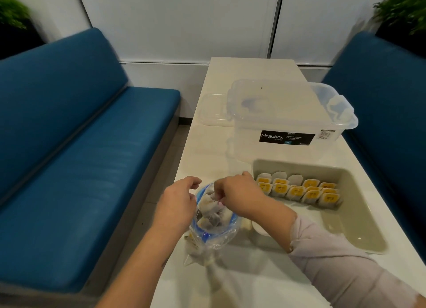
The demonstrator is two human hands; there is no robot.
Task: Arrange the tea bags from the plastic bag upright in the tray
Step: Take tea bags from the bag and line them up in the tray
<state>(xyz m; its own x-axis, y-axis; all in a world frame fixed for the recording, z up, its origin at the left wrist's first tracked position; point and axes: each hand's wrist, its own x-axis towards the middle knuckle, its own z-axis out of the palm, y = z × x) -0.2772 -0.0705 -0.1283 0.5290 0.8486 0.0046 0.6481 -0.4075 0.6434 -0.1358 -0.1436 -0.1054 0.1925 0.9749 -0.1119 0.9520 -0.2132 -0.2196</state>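
Observation:
A clear plastic bag [208,240] with a blue zip rim stands open at the table's left edge, with several tea bags [211,212] inside. My left hand [178,202] grips the bag's left rim. My right hand [239,195] reaches into the bag's mouth, fingertips pinched on a tea bag at the top. To the right lies a grey tray [359,224]. Several tea bags with yellow labels [299,191] stand upright in two rows along its far side.
A clear Megabox storage box [285,123] stands behind the tray, its lid [213,109] lying to its left. Blue bench seats [80,169] flank the narrow white table [253,70]. Plants sit in both far corners.

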